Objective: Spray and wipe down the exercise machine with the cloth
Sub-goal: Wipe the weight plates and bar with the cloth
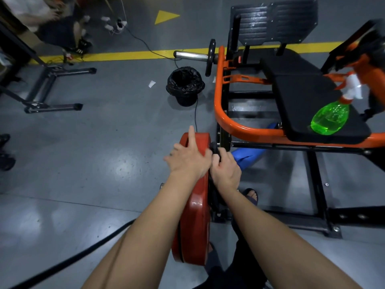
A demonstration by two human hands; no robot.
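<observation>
Grey floor (104, 142) is gleaming around the left hand (188, 161), fingers (192, 134) spread; the right hand (226, 170) is pinching something dark (215, 151). Beyond, a bag-lined bin (185, 84); rightward, a spray bottle (330, 117) holding green liquid.

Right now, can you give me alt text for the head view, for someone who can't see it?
The left hand rests open on the red weight plate while the right hand grips a dark cloth beside it. A green spray bottle lies on the machine's black seat pad.

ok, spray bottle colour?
Green spray bottle, white and orange trigger head; head view.
</observation>
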